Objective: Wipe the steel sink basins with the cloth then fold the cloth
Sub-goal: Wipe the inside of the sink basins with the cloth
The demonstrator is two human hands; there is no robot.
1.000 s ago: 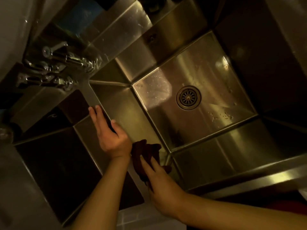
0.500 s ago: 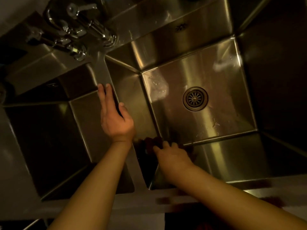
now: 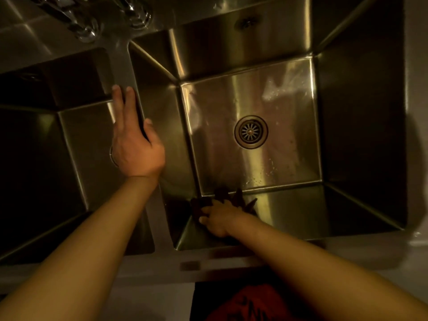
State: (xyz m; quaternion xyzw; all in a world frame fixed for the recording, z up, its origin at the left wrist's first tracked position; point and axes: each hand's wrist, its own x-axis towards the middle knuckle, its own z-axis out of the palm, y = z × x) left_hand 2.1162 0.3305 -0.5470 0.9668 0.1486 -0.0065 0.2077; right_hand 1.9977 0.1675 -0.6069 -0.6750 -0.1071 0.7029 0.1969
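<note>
A double steel sink fills the view. The right basin (image 3: 289, 107) has a round drain (image 3: 251, 132) in its floor. My right hand (image 3: 218, 220) is down inside this basin at the near-left corner, pressing a dark crumpled cloth (image 3: 228, 196) against the near wall where it meets the floor. My left hand (image 3: 134, 137) rests flat on the steel divider (image 3: 122, 66) between the basins, fingers extended and thumb hooked over the right side. The left basin (image 3: 46, 147) lies in shadow.
Chrome tap fittings (image 3: 97, 17) stick out at the top left above the divider. An overflow hole (image 3: 246, 20) sits in the right basin's far wall. Water spots mark the floor near the drain. The sink's front rim (image 3: 231, 260) runs below my arms.
My right hand has slid the cloth from the divider's near end down into the right basin's near-left corner. The left hand stays on the divider. The camera has tilted further over the sink.
</note>
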